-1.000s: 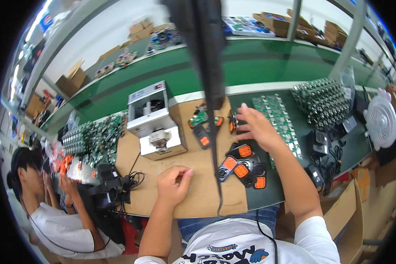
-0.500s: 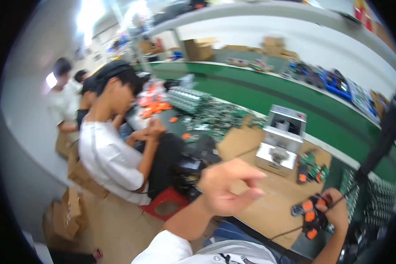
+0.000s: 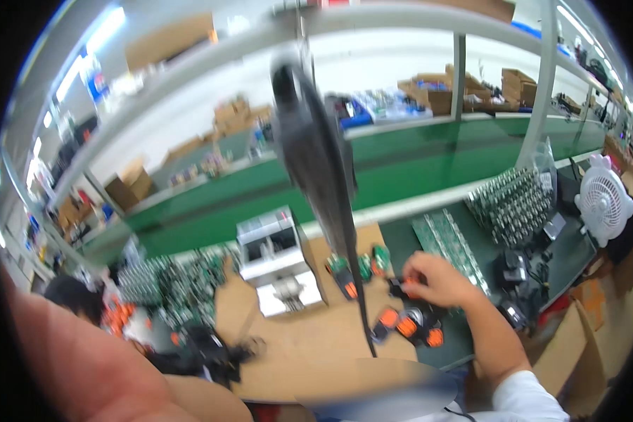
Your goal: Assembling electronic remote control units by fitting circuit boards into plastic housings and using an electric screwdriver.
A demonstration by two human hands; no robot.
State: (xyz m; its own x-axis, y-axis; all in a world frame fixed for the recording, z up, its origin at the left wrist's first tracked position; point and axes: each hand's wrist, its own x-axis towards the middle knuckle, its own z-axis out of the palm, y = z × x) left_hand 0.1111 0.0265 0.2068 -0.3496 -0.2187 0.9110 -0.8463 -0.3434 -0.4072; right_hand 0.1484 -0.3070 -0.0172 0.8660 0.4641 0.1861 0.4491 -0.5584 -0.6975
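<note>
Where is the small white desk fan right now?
In the head view, the white fan stands at the far right of the green bench, right of the upright circuit-board rack.

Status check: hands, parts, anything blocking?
Right hand on black-and-orange parts. Left hand raised near lens, blurred, grip unclear. Hanging dark tool crosses the bench view.

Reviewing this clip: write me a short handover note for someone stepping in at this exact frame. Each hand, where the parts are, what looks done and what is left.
Right hand: on the bench, fingers closed over a small black and orange part; the grip itself is blurred.
Left hand: raised close to the camera, a blurred mass at lower left, apparently empty.
Parts: three more black and orange pieces lie just near of the right hand; small green boards sit to its left, beside the grey and white bench machine. A tray of green circuit boards lies behind the hand.
Done: cannot tell which pieces are finished.
Left: the piece under the right hand is not yet set down.
</note>
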